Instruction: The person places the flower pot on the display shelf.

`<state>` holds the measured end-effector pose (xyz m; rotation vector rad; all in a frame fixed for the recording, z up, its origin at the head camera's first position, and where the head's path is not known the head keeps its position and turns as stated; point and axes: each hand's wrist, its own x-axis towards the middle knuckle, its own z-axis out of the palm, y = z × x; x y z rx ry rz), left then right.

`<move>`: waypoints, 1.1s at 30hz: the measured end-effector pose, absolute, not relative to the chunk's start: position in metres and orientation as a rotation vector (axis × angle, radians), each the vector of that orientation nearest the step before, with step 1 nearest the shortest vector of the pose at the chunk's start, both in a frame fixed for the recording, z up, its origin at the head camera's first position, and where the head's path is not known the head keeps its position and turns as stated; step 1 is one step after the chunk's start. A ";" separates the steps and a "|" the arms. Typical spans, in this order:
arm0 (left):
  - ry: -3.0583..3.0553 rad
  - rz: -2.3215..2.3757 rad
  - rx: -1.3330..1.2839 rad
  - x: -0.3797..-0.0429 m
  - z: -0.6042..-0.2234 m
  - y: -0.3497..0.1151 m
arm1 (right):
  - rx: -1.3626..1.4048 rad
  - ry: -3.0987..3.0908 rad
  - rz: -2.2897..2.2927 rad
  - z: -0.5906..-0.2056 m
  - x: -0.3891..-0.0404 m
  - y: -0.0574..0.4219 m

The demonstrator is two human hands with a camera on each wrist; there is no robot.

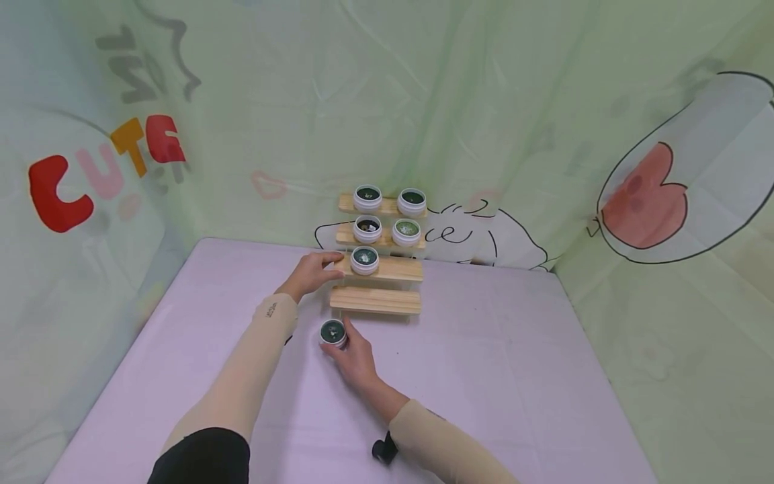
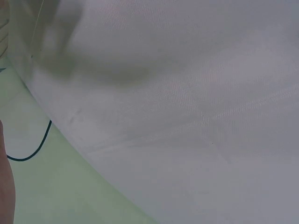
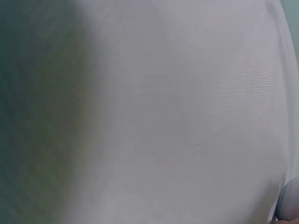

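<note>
A tiered wooden display rack (image 1: 387, 302) stands at the back of the table. My left hand (image 1: 310, 274) grips the left end of its third tier from the top, thumb in front and fingers behind. Right beside those fingers, a small white round jar (image 1: 365, 260) with a dark green top sits on that tier. Below the lowest tier, at its left, my right hand (image 1: 355, 356) pinches another white jar (image 1: 332, 333) with a dark green top between thumb and fingers. The left wrist view catches only a strip of hand at its left edge.
Two jars stand on the top tier, one a dark-topped jar (image 1: 412, 201); the second tier bears two more, including a lighter green jar (image 1: 407, 232). A pale lilac cloth (image 1: 496, 376) covers the table. Printed curtains (image 1: 514, 121) enclose the back and sides.
</note>
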<state>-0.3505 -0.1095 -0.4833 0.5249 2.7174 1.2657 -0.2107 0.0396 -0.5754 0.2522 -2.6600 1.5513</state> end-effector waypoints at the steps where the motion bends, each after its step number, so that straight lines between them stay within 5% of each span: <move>1: 2.715 1.272 0.524 -0.351 -0.484 -0.109 | 0.247 -2.659 1.551 -0.575 -0.210 0.040; 33: 2.718 1.283 0.533 -0.350 -0.483 -0.111 | -0.006 -2.595 1.680 -0.502 -0.221 0.111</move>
